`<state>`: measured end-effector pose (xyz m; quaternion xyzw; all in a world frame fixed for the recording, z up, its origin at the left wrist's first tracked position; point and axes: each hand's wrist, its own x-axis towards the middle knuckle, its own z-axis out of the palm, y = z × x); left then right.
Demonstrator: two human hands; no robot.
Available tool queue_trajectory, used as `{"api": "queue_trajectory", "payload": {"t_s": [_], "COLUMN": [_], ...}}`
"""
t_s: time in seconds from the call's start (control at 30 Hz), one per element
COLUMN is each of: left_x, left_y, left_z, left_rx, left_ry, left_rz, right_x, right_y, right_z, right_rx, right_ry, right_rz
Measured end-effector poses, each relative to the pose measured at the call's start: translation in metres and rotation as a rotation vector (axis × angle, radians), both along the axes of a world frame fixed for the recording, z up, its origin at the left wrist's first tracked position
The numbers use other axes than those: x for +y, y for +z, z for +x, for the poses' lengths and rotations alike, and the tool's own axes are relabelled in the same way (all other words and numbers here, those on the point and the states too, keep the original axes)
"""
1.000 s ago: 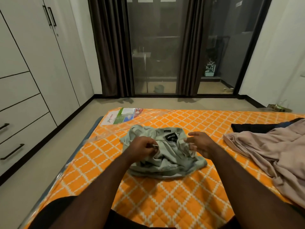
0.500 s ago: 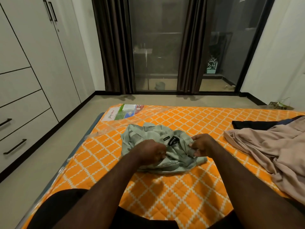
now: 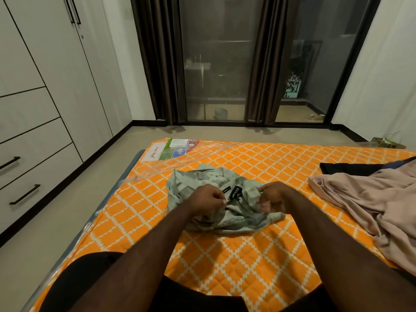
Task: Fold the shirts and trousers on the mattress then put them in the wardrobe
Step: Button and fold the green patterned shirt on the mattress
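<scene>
pinching shirt (image 3: 203, 176) collar (both hands) on mattress (image 3: 247, 255).

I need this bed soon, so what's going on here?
A person's left hand and right hand both pinch a crumpled pale green shirt near its collar label on the orange mattress; it is not folded yet. A pink garment and a dark garment lie loose to the right. The wardrobe doors are closed.

Left hand (image 3: 208, 199), right hand (image 3: 271, 195) pinch green shirt (image 3: 225, 194) on mattress (image 3: 236, 255).
</scene>
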<state>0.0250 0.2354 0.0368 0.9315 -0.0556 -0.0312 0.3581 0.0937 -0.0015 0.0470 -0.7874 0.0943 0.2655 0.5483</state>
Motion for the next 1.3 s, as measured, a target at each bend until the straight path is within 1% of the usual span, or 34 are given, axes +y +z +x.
{"api": "queue_trajectory", "payload": {"t_s": [0.07, 0.23, 0.33, 0.43, 0.57, 0.7, 0.93, 1.07, 1.2, 1.3], "left_x": [0.000, -0.005, -0.009, -0.009, -0.005, -0.004, -0.003, -0.004, -0.003, -0.002], "left_y": [-0.002, -0.009, -0.010, -0.007, -0.007, -0.009, -0.013, -0.015, -0.017, -0.019], "left_z": [0.000, -0.001, -0.002, -0.005, -0.005, -0.004, -0.002, -0.004, -0.007, -0.008], "left_rx": [0.048, 0.166, 0.204, 0.209, 0.186, 0.175, 0.163, 0.200, 0.311, 0.346], "left_ry": [0.081, 0.297, 0.347, 0.330, 0.335, 0.345, 0.391, 0.382, 0.344, 0.329], "left_rz": [-0.163, -0.494, -0.630, -0.705, -0.775, -0.827, -0.846, -0.888, -0.965, -1.006], "right_x": [0.004, 0.031, 0.048, 0.057, 0.058, 0.056, 0.054, 0.052, 0.051, 0.051], "right_y": [0.004, 0.016, 0.009, 0.003, -0.002, -0.002, -0.004, -0.007, -0.009, -0.011], "right_z": [-0.001, -0.012, -0.019, -0.023, -0.026, -0.026, -0.026, -0.025, -0.023, -0.022], "right_rx": [-0.039, -0.171, -0.305, -0.413, -0.463, -0.461, -0.455, -0.457, -0.435, -0.431], "right_ry": [-0.026, -0.031, 0.001, 0.085, 0.162, 0.168, 0.209, 0.234, 0.248, 0.264], "right_rz": [0.117, 0.345, 0.338, 0.259, 0.267, 0.297, 0.343, 0.352, 0.374, 0.381]}}
